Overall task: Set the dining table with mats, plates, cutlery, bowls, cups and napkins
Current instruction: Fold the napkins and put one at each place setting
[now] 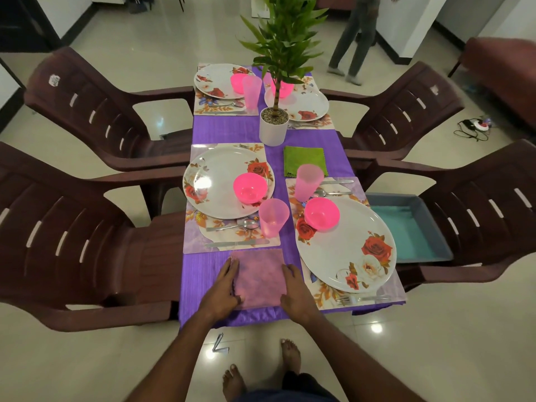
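a folded pink napkin (259, 278) lies flat at the near end of the table, on the purple tablecloth (203, 274), just near of the near left mat (232, 198). the left hand (224, 288) rests along the napkin's left edge and the right hand (295, 291) along its right edge, the two apart with the cloth between them; the fingers lie mostly straight against it, though the left thumb and fingertips blur into the cloth, so a pinch there is hard to rule out. on the near left mat sit a floral plate (223, 181) with a pink bowl (250, 188), a pink cup (273, 217), and a spoon and knife partly tucked beside the plate. to the right, a second floral plate (353, 248) overhangs its mat, carrying another pink bowl (322, 213), with a pink cup (308, 182) just far of it; the fork at its near edge is faint. a green napkin (304, 159) lies farther off, its near corner hidden by that cup. a potted plant (274, 126) screens much of the far right setting. brown chairs (87, 198) flank the table, all cut off by the frame, and the near right one holds a grey tray (426, 210) whose contents are unclear.
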Tool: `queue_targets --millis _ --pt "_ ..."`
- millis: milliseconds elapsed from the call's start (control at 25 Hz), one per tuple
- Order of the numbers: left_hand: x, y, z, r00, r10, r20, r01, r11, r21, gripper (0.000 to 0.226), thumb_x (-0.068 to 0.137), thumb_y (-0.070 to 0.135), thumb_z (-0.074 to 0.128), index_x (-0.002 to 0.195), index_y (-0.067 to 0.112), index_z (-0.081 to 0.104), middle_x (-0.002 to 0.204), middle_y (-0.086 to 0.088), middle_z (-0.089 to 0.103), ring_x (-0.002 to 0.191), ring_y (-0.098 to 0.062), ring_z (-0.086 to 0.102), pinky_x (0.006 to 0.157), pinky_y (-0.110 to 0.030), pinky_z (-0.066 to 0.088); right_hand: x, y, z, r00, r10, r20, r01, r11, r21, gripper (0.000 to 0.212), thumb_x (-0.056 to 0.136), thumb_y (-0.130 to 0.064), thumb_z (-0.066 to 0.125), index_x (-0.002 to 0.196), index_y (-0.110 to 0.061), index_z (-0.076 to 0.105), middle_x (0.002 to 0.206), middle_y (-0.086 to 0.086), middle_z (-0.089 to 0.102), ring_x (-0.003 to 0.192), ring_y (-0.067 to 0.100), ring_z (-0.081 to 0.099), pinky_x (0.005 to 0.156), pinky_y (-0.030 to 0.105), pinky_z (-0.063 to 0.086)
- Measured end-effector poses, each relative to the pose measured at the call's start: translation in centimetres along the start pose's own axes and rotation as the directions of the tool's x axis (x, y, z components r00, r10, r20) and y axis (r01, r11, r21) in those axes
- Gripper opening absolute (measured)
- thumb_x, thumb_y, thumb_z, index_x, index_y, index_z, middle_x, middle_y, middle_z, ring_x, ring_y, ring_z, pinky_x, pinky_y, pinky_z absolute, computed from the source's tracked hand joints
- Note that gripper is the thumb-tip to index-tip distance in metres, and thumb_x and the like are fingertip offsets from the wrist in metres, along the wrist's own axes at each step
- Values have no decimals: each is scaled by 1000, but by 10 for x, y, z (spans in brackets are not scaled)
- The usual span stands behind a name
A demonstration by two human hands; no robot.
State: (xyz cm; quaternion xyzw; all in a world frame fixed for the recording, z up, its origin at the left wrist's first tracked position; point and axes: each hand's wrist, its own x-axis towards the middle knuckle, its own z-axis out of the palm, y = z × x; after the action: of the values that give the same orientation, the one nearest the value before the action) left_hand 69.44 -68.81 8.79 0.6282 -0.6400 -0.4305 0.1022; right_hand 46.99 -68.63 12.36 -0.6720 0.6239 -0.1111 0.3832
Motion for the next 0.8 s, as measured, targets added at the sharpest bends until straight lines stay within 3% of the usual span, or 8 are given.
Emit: queue_targets --millis 200,320,360,480,600,680,760,800 --pt "1 3 1 1000 11 -23 -12 999 -42 109 87 9 74 162 27 -2 169 10 -8 154 -25 19 96 -34 51 -2 -7 -2 1000 26 -11 -26 1000 -5 106 63 -74 33 143 -6 41 145 15 42 123 31 55 98 40 53" --pt "1 4 -2 1000 11 -25 -13 997 -76 108 87 8 75 163 24 0 169 10 -7 156 -20 13 110 -37 42 -6 -11 -7 1000 18 -25 -18 1000 -3 135 54 -99 21 150 -5 36 150 16 35 130 33 50 103 38 49" --pt "1 5 -2 1000 8 -20 -10 997 -77 108 87 8 76 163 23 0 169 10 -7 156 -19 12 111 -38 41 -9 -14 -9 1000 16 -3 -16 999 -30 137 52 -99 16 152 -6 33 155 16 31 133 33 48 106 38 46" --pt "1 4 -2 1000 3 0 -3 998 -65 108 88 11 76 163 23 -1 169 8 -8 156 -20 11 111 -40 41 -15 -24 -14 999 37 33 -33 993 -117 121 55 -76 11 155 -11 30 161 16 25 137 34 44 111 36 42" --pt "3 2 -1 1000 2 11 -1 999 -54 110 87 12 77 162 26 -2 169 8 -10 155 -22 13 109 -41 45 -16 -23 -12 996 76 55 -67 985 -162 116 56 -70 11 155 -13 29 162 13 23 138 35 43 111 37 42" --pt "3 1 -1 1000 -3 16 4 999 -46 110 87 13 78 163 26 -2 169 9 -10 155 -22 15 107 -40 46 -13 -18 -8 993 100 62 -86 976 -199 98 71 -63 24 156 -14 28 163 13 22 138 36 43 110 39 44" --pt "4 1 0 1000 -24 18 24 1000 8 110 87 17 78 163 27 0 170 8 -8 152 -24 25 101 -39 50 -10 -11 -5 993 102 55 -84 963 -256 71 91 -34 47 157 -16 28 163 13 21 136 36 45 107 40 46" --pt "5 1 0 999 -40 2 40 996 81 110 85 22 79 163 28 2 169 5 -3 146 -26 35 96 -39 54 -9 -8 -2 995 94 43 -78 956 -283 67 95 -20 52 157 -17 27 164 12 20 137 36 44 107 40 47"
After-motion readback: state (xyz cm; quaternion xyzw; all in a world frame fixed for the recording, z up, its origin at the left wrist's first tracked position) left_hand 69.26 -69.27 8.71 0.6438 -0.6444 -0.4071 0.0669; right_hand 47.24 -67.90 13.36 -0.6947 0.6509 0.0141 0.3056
